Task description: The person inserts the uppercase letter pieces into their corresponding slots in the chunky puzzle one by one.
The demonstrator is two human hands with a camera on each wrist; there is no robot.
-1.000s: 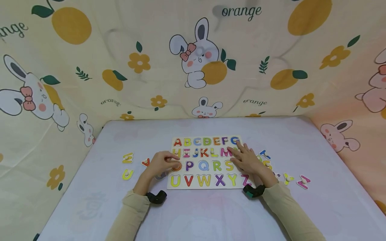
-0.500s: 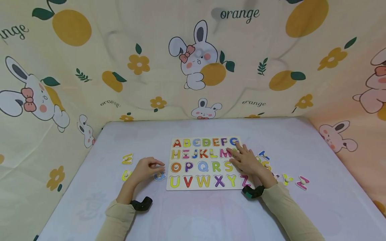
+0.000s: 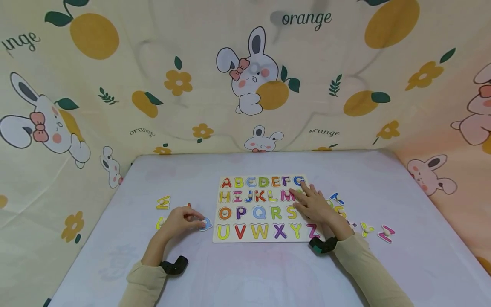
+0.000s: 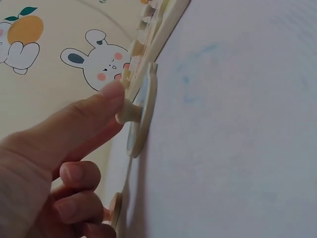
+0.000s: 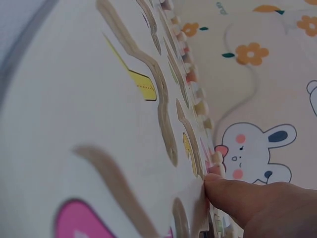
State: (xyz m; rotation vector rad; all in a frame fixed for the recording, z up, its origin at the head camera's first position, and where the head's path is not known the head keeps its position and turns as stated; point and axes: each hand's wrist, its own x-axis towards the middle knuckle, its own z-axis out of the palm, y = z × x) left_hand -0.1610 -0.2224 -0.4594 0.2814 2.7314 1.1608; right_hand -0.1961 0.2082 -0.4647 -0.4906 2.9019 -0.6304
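Observation:
A wooden alphabet puzzle board [image 3: 249,221] lies mid-table, knobbed letters filling its upper rows. My left hand [image 3: 182,219] is just left of it. Thumb and forefinger pinch the knob [image 4: 130,112] of the blue letter Q piece [image 3: 207,223], which lies beside the board's left edge; the other fingers curl loosely. The board's Q recess [image 3: 259,212] shows its printed blue letter. My right hand [image 3: 314,204] rests with spread fingers on the board's right side, hiding some letters there. In the right wrist view, one finger [image 5: 233,196] touches the board.
Left of the board lie a yellow zigzag letter [image 3: 163,202], a partly covered yellow letter [image 3: 160,222] and a red piece [image 3: 189,205] mostly behind my left hand. To the right are a blue T [image 3: 337,198], a yellow Y [image 3: 367,229], a pink letter [image 3: 386,233] and others.
My left hand has left the orange O on the board and moved left, then down to the Q piece's knob. The right hand stays in place.

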